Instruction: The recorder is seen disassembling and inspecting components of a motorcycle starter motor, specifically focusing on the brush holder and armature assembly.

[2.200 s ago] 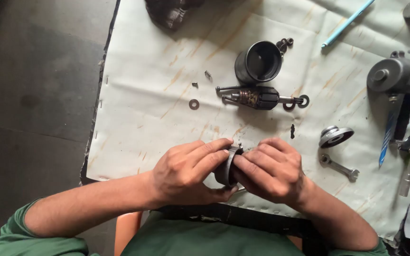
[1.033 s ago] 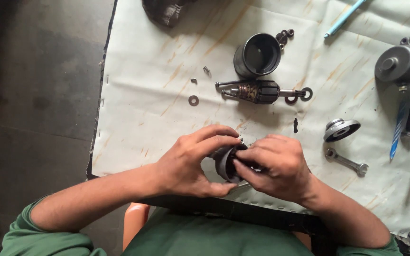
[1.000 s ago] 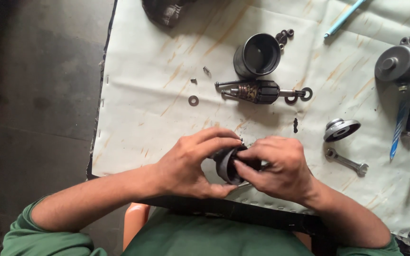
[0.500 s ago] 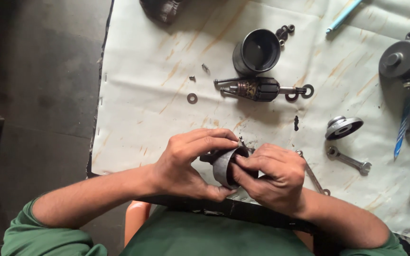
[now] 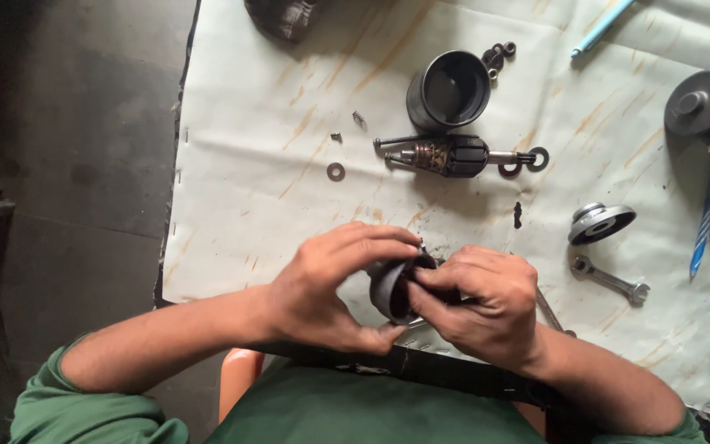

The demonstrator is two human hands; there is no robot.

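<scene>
I have a dark round cap (image 5: pixel 389 288) pinched between both hands, just above the near edge of the bench. My left hand (image 5: pixel 326 288) curls over its top, fingers closed on the rim and thumb under it. My right hand (image 5: pixel 478 304) closes in from the other side, thumb and fingertips pressed into the cap's open side, so most of the part is hidden and I cannot tell what sits inside. Both hands touch the cap; neither is nearer than the other.

The cap is short and wide. Its axis runs roughly left to right, with the mouth facing my right hand and the closed back toward my left palm.

Further out on the stained sheet (image 5: pixel 248 164), straight ahead of my hands, lies the armature (image 5: pixel 445 156), its long axis across the bench, shaft ends pointing left and right. Just beyond it stands a black cup (image 5: pixel 449 89), mouth up. A washer (image 5: pixel 336 171) lies to the left, well apart. To the right sit a small metal disc (image 5: pixel 600 222) and a spanner (image 5: pixel 610 279), with a grey housing (image 5: pixel 704 103) near the far corner.
</scene>
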